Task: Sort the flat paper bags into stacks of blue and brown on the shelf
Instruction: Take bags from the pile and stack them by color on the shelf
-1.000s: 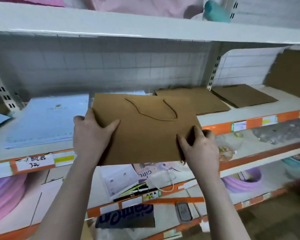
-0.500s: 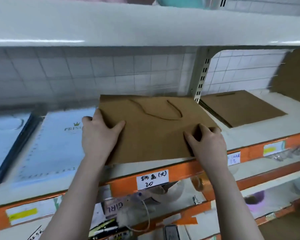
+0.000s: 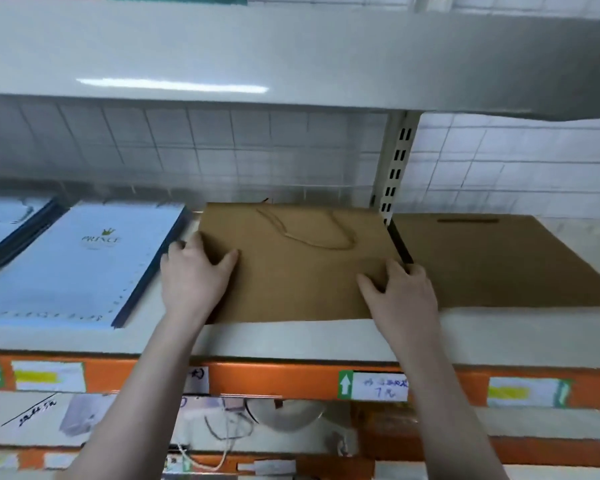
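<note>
Lying flat on the shelf (image 3: 291, 341), the brown bag (image 3: 298, 271) sits between the blue stack (image 3: 73, 268) at left and another brown bag (image 3: 499, 261) at right. Left hand (image 3: 194, 275) and right hand (image 3: 400, 292) grasp its side edges, thumbs on top.

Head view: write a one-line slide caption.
Left hand and right hand hold a brown paper bag on the shelf, between blue bags and another brown bag.

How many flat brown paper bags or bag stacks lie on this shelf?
2: one flat brown paper bag with a rope handle held mid-shelf; one plain brown paper bag right of the upright. More may lie hidden underneath.
</note>
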`<state>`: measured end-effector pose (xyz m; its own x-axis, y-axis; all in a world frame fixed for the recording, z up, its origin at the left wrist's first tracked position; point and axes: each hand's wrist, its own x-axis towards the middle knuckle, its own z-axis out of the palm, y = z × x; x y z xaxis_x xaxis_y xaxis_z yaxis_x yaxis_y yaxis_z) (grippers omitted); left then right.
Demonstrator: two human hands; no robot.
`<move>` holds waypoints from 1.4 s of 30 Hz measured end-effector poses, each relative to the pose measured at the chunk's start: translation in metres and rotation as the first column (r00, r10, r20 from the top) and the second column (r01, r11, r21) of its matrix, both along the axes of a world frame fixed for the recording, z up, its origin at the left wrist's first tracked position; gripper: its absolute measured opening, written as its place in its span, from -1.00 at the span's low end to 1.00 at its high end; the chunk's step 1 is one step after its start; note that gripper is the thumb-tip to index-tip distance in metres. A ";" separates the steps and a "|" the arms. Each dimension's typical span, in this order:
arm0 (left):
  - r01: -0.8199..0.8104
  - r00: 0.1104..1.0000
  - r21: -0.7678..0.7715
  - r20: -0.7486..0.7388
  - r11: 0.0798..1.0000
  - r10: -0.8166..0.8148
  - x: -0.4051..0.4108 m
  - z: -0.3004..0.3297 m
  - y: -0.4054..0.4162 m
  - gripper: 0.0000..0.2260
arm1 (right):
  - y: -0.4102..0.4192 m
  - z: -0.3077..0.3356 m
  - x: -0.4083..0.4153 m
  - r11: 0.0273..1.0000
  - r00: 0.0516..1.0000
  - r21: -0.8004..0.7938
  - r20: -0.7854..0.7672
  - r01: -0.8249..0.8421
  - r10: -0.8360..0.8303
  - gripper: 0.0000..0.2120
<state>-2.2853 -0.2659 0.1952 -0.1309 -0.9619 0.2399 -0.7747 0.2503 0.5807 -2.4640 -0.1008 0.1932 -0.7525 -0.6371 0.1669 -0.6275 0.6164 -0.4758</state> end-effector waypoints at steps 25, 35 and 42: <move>0.073 0.986 0.116 0.139 0.991 -0.089 -0.019 -0.019 -0.046 -0.58 | -0.056 -0.010 -0.014 0.983 0.996 0.179 -0.077 -0.027 0.042 -0.54; 0.073 0.984 0.177 0.147 0.982 -0.100 -0.022 -0.014 -0.045 -0.52 | -0.057 -0.009 -0.016 0.982 0.997 0.182 -0.051 -0.046 0.056 -0.49; 0.062 0.979 0.013 0.194 0.998 -0.063 -0.018 -0.006 -0.016 -0.53 | -0.040 -0.004 -0.010 0.996 0.982 0.071 -0.177 -0.059 0.071 -0.50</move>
<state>-2.3036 -0.2820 0.1889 -0.2340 -0.9519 0.1979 -0.8558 0.2983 0.4226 -2.4738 -0.1410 0.1889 -0.6711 -0.6974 0.2516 -0.7383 0.5977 -0.3124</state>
